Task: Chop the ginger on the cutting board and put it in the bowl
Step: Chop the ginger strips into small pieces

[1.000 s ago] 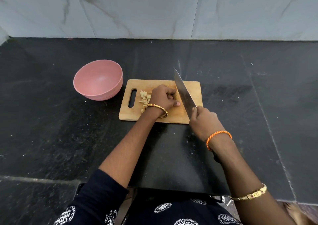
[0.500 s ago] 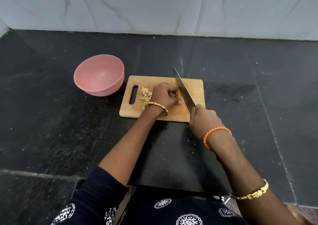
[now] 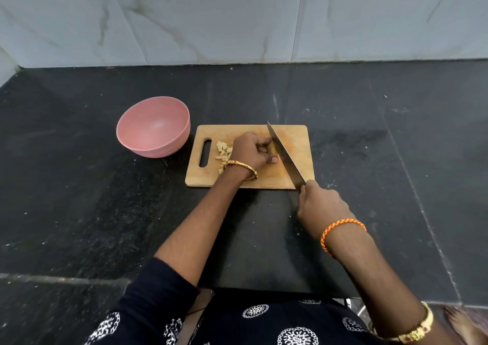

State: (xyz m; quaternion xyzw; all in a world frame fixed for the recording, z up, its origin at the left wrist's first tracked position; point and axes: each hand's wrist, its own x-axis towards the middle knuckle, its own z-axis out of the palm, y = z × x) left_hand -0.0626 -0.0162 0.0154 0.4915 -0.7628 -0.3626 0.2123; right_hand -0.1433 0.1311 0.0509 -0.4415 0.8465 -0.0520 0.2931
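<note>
A wooden cutting board (image 3: 295, 138) lies on the black counter with its handle slot to the left. Pale chopped ginger pieces (image 3: 222, 150) sit in a small heap near the slot. My left hand (image 3: 250, 150) rests on the board with fingers curled, holding down a piece of ginger that it mostly hides. My right hand (image 3: 320, 207) grips the handle of a large knife (image 3: 284, 154); the blade runs diagonally across the board, right beside my left fingers. A pink bowl (image 3: 154, 125), with nothing in it, stands left of the board.
The black stone counter (image 3: 383, 146) stretches wide to both sides and ends at a grey marble wall (image 3: 237, 19) behind. Its near edge runs just in front of my body.
The blade has come down lower onto the board beside my left fingers. The camera view has tilted up slightly, showing more wall.
</note>
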